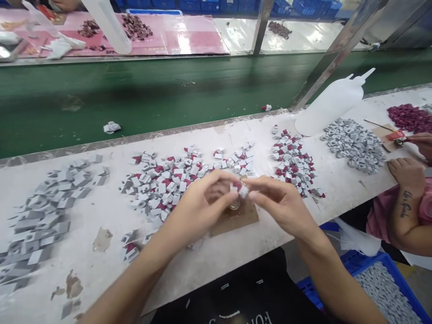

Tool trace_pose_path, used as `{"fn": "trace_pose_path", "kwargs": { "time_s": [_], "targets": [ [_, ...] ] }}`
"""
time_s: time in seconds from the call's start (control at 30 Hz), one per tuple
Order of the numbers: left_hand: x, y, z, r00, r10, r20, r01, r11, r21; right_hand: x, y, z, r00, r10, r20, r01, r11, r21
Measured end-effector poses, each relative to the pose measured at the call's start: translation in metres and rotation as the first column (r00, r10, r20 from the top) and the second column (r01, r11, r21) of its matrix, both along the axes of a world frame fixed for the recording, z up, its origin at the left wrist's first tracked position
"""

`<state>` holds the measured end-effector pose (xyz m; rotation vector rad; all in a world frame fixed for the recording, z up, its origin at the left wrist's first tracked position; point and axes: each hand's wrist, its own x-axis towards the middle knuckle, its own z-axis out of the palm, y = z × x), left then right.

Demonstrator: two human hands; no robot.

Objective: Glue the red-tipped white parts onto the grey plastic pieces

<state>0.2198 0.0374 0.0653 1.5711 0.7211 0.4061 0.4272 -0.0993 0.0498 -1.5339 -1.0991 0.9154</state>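
In the middle of the head view, my left hand (pixel 205 200) pinches a small grey-and-maroon plastic part (pixel 240 190) between thumb and fingers. From the other side my right hand (pixel 278 200) reaches to the same part, its thumb and forefinger close to it; whether they grip it is blurred. Just below the part is a small round metal-rimmed cap (pixel 235 204), over a piece of brown cardboard (pixel 241 219). Beside my left hand spreads a pile of grey-and-maroon parts (pixel 168 182).
Plain grey pieces (pixel 43 220) are heaped at the left. Another grey-and-maroon pile (pixel 293 162) and a white bottle (pixel 330 103) stand to the right, near a co-worker's hand (pixel 407 173). A green conveyor belt (pixel 168 99) runs behind. A blue crate (pixel 388 279) sits low right.
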Motion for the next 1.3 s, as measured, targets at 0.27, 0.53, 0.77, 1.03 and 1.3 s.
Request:
{"fn": "trace_pose_path", "kwargs": {
  "time_s": [0.27,0.53,0.77,1.03,1.3],
  "targets": [
    [0.025,0.147,0.0,0.814,0.52,-0.258,-0.349,0.794,0.498,0.109,0.006,-0.031,0.646,-0.054,0.762,0.188,0.978,-0.09],
    [0.023,0.208,-0.039,0.698,0.612,-0.373,-0.382,0.758,0.528,0.117,0.016,-0.044,0.661,0.029,0.749,0.079,0.991,-0.108],
    [-0.017,0.173,-0.011,0.719,0.597,-0.356,-0.331,0.745,0.58,0.103,0.0,-0.034,0.818,0.03,0.575,0.117,0.969,-0.218],
    [-0.129,0.022,-0.012,0.619,0.704,-0.348,-0.367,0.651,0.665,0.031,-0.019,-0.047,0.83,-0.001,0.557,-0.001,1.0,0.003],
    [-0.222,0.009,-0.035,0.123,0.944,-0.307,-0.452,0.329,0.829,0.031,-0.031,-0.065,0.788,0.007,0.615,-0.014,1.0,0.008]
  ]
}}
